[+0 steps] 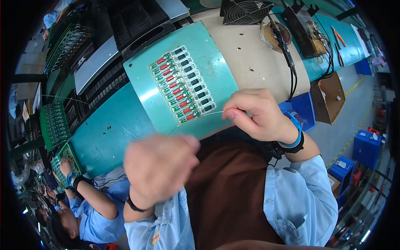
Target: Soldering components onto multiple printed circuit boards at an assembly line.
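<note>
A thin silvery wire (211, 113) is pinched between the thumb and forefinger of my right hand (257, 116). It curves left past the lower end of a panel of small circuit boards (179, 83), each with a red part and a black part. The panel lies on a green board (212, 54) in front of me. My left hand (160, 166) is raised near the board's lower left corner, smeared by motion. The wire's far end runs down toward it, but whether the fingers hold it cannot be seen.
A soldering iron (283, 43) rests over a round brown dish at the far side, beside a fan (246, 12). Orange-handled pliers (338, 36) lie far right. Blue bin (303, 110) and cardboard box (329, 98) stand right. On the left a co-worker's hand (66, 166) touches green circuit boards.
</note>
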`<state>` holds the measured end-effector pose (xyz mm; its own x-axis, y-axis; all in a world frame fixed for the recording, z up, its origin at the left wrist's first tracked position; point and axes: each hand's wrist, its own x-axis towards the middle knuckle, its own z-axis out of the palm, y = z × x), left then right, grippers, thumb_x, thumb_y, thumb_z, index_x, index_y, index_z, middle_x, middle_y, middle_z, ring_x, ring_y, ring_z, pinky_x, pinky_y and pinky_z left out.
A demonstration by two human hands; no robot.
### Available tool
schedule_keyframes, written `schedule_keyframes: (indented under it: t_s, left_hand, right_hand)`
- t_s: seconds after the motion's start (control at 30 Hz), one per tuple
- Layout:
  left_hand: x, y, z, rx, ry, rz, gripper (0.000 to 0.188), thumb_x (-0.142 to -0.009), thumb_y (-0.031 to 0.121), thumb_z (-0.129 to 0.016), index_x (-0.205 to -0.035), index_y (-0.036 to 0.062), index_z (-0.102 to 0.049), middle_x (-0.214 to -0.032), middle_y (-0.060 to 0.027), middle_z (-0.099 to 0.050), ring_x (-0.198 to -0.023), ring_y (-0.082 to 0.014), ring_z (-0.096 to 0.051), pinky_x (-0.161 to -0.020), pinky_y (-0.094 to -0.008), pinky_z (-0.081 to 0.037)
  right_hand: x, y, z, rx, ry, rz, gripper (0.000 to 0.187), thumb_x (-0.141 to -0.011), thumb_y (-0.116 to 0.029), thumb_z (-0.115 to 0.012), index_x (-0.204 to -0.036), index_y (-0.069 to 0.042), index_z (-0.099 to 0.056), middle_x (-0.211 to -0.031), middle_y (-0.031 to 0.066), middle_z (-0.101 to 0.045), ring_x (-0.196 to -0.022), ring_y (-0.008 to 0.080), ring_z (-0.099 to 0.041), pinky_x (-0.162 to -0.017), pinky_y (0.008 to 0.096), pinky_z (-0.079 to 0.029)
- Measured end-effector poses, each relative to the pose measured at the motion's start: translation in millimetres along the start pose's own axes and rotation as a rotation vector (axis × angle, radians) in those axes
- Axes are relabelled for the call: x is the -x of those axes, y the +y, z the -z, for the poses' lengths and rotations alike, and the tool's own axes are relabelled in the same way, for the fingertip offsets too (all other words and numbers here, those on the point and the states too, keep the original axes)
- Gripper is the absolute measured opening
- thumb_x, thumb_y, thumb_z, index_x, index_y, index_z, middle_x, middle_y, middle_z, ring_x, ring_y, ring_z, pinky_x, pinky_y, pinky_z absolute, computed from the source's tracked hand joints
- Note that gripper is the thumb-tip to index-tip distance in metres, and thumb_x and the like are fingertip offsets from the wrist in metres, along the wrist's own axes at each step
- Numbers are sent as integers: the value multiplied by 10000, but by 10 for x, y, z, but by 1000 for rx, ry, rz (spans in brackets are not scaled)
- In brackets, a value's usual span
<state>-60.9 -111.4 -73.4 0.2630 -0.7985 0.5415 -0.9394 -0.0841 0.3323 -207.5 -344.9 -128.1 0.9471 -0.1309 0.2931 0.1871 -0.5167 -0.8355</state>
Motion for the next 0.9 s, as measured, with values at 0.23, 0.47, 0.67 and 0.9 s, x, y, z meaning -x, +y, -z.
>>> schedule_keyframes:
  t_s: [0.23, 0.47, 0.67, 0.9]
  left_hand:
    - [110, 203, -309, 494, -508, 410, 388, -836, 81, -809, -1210, 16, -730, -1007, -124, -744, -762, -192, -681, -653, -280, -527]
    - [331, -48, -442, 871, 55, 496, 272, -882, 1, -736, -1151, 2, -697, -974, -122, -743, -815, -176, -693, -692, -277, -537]
    - [377, -242, -340, 673, 141, 358, 172, -916, 9, -706, -1084, 7, -669, -964, -122, -735, -864, -200, -698, -804, -306, -548]
    - [569, -547, -289, 875, 199, 691, 69, -976, 12, -644, -1041, -4, -660, -966, -120, -732, -975, -223, -716, -954, -348, -540]
  right_hand:
    - [-51, -90, -57, -119, 26, 92, 57, -924, -20, -648, -907, -24, -702, -811, 75, -704, -689, 245, -664, -626, 349, -516]
    - [4, -47, -194, -88, -100, 155, 20, -916, -32, -683, -908, -39, -700, -786, 73, -683, -679, 267, -644, -623, 363, -510]
    - [46, 60, -150, 57, -11, 171, 56, -901, -31, -692, -956, -40, -699, -832, 84, -672, -737, 256, -645, -634, 367, -504]
    - [70, 355, -117, 222, 431, -195, 373, -880, 9, -683, -1251, -2, -650, -966, 118, -644, -775, 196, -622, -658, 354, -493]
